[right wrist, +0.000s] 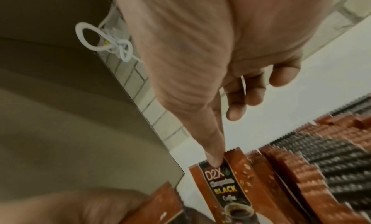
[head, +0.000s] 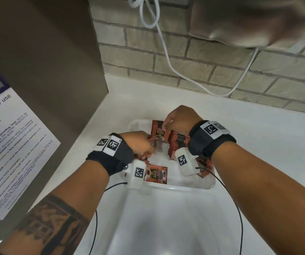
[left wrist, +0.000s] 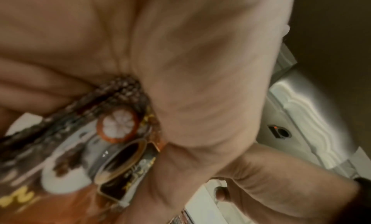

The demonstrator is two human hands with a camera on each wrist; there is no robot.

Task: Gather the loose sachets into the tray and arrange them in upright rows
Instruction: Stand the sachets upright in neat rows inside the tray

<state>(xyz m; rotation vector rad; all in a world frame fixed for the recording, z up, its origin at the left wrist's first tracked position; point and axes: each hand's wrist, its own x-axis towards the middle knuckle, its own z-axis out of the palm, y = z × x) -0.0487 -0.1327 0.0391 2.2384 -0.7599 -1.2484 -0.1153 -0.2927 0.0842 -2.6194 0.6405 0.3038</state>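
Sachets of D2X black coffee stand packed in an upright row (head: 178,142) along the right side of a clear plastic tray (head: 175,186) on a white bench (head: 258,126); the edges are too many and too tightly pressed to count. One upright sachet (head: 160,132) stands apart at the tray's far end, label facing the camera, and the right hand (head: 180,119) pinches its top edge between thumb and fingers; the right wrist view shows the thumb (right wrist: 212,156) pressed on the label just above the "D2X" lettering. The left hand (head: 141,144) is curled around a small bunch of sachets (left wrist: 66,148) at the tray's left side; how many it grips cannot be told, as that close view is blurred. One flat sachet (head: 155,173) lies face up near the tray's front wall, and a few more sachets (head: 204,167) lie loose at the front right corner, partly hidden by a wrist camera. Both wrists carry dark straps with black-and-white markers. Behind the tray runs a pale brick wall (head: 184,57) with one white cable (head: 166,48) looped down it, and a printed microwave notice (head: 10,144) hangs on a grey panel to the left.
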